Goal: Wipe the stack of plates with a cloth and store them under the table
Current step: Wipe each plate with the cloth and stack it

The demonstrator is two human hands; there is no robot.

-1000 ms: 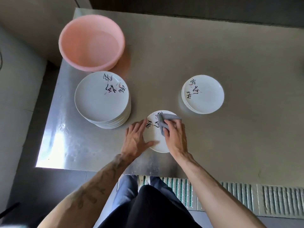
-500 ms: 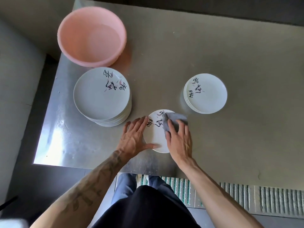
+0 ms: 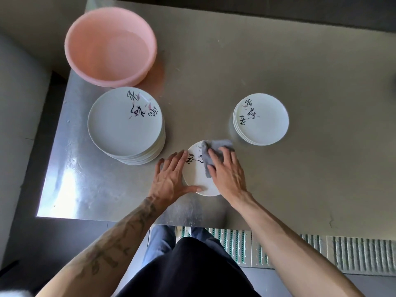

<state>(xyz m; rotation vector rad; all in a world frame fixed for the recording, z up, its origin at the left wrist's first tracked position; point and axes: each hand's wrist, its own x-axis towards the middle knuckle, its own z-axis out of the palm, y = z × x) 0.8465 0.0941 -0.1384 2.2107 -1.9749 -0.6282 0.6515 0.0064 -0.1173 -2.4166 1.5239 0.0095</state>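
Note:
A small white plate (image 3: 197, 174) with black brush writing lies near the front of the steel table (image 3: 300, 82). My left hand (image 3: 171, 176) rests flat against its left rim, fingers straight and thumb along the near edge. My right hand (image 3: 228, 170) presses a grey cloth (image 3: 211, 152) onto the plate's right half with straight fingers. A tall stack of large white plates (image 3: 125, 125) stands to the left. A short stack of small plates (image 3: 261, 118) stands to the right.
A pink plastic basin (image 3: 110, 47) sits at the table's back left corner, right behind the large stack. The table's front edge runs just below the wiped plate. Ribbed floor mats (image 3: 353, 254) lie under my legs.
The cloth under my right hand has slid to the right and toward the plate's far edge. My left hand has stayed flat at the plate's left rim.

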